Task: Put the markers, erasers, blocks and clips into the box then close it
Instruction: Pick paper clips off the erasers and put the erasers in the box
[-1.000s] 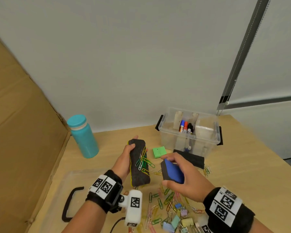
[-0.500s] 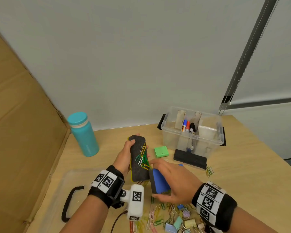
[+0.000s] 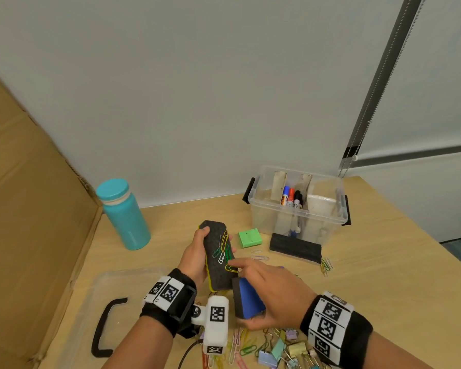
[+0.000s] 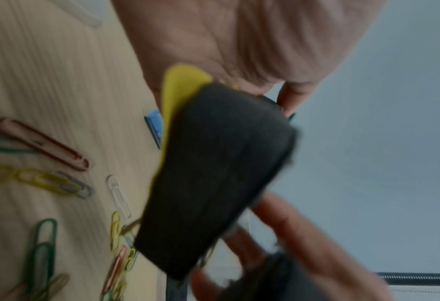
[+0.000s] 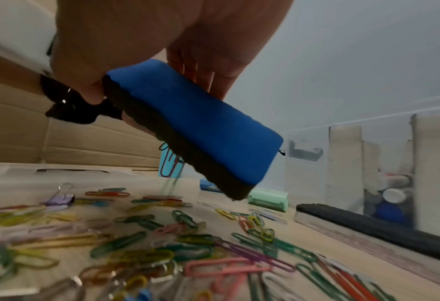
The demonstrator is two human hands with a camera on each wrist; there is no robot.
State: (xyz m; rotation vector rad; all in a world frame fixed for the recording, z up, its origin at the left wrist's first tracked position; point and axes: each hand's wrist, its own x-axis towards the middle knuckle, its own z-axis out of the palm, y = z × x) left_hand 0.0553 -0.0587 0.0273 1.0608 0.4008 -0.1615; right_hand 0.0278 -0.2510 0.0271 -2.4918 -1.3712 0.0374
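Note:
My left hand grips a black felt eraser with a yellow back upright above the table; several coloured paper clips cling to its felt. In the left wrist view this eraser fills the middle. My right hand holds a blue-backed eraser just below it, thumb and fingers round it, while a stretched finger touches the lowest clip. The clear box stands open at the back right with markers upright inside. A green block and a third eraser lie before the box.
A heap of paper clips and binder clips covers the near table. The clear lid with a black handle lies at the left. A teal bottle stands by a cardboard sheet. Some clips lie right of the third eraser.
My right hand has moved left and down with the blue eraser, up against the eraser in my left hand; a finger now touches its clips. The left hand has barely moved.

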